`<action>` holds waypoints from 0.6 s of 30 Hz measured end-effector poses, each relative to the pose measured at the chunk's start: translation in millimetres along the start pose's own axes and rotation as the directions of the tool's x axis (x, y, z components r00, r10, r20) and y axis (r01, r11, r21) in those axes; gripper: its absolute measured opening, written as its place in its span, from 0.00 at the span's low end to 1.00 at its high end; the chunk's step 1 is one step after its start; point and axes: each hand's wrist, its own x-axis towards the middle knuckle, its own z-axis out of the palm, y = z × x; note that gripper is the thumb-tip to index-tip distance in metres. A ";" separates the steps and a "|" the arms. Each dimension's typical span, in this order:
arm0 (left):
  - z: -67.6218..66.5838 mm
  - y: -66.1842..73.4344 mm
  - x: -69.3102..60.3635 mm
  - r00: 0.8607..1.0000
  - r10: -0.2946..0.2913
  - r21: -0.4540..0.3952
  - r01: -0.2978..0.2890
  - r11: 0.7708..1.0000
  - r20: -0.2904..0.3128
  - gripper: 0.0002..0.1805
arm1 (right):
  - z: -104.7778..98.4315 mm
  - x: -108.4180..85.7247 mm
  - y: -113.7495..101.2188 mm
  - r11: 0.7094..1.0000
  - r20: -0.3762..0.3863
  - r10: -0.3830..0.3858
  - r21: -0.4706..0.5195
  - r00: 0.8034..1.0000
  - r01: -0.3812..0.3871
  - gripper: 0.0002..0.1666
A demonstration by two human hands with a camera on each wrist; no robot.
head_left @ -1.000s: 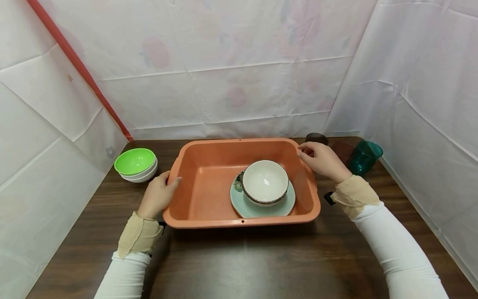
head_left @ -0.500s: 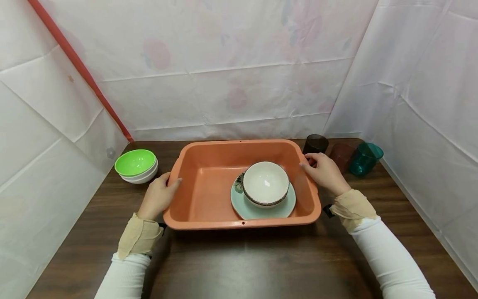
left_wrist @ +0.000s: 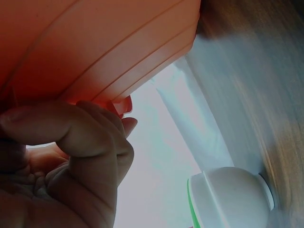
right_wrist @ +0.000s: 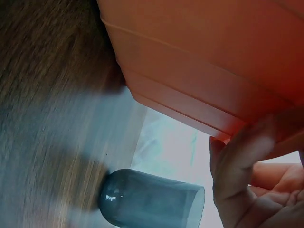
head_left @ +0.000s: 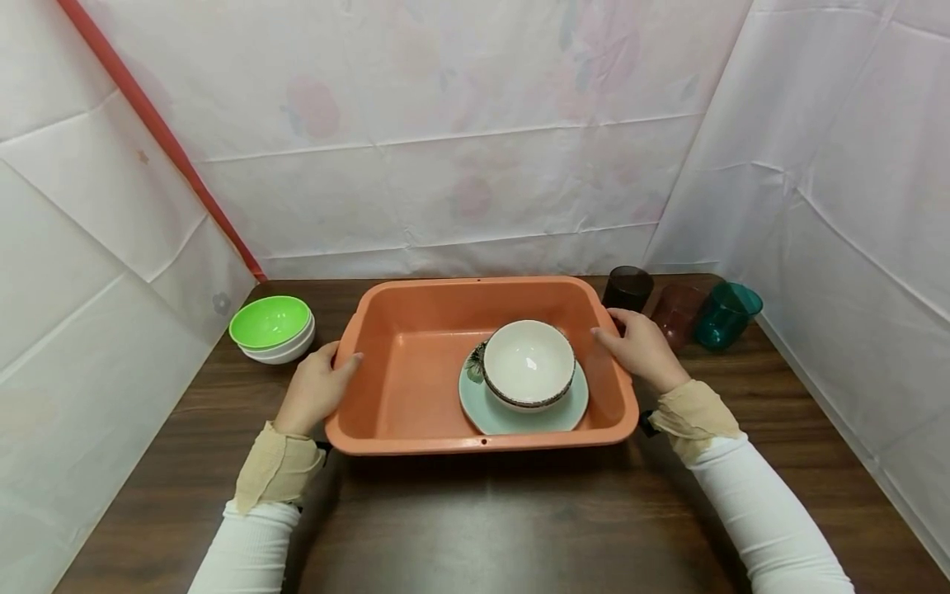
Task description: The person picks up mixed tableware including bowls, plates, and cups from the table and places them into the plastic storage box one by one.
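The orange basin [head_left: 426, 309] is gripped by the left hand [head_left: 313, 392] and right hand [head_left: 642, 350], seemingly for moving, so level handling is needed.

The tub [head_left: 401, 388] is at the middle of the table [head_left: 475, 528], between the left hand [head_left: 315, 388] and the right hand [head_left: 644, 351], each at its own end of the rim. In the tub's right half lies a plate [head_left: 486, 414], with a bowl [head_left: 529, 363] on it. Left of the tub sit stacked bowls [head_left: 270, 323]; to its right (just past the right hand) are a near cup [head_left: 627, 289], a middle cup [head_left: 677, 312] and an outer cup [head_left: 727, 318]. Behind everything hangs a sheet [head_left: 475, 165].
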 end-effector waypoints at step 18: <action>-6.0 -4.1 0.3 0.998 0.061 0.057 -0.061 0.997 -0.007 0.35 | 2.1 -0.4 -3.6 1.000 0.014 0.014 0.024 1.000 -0.014 0.29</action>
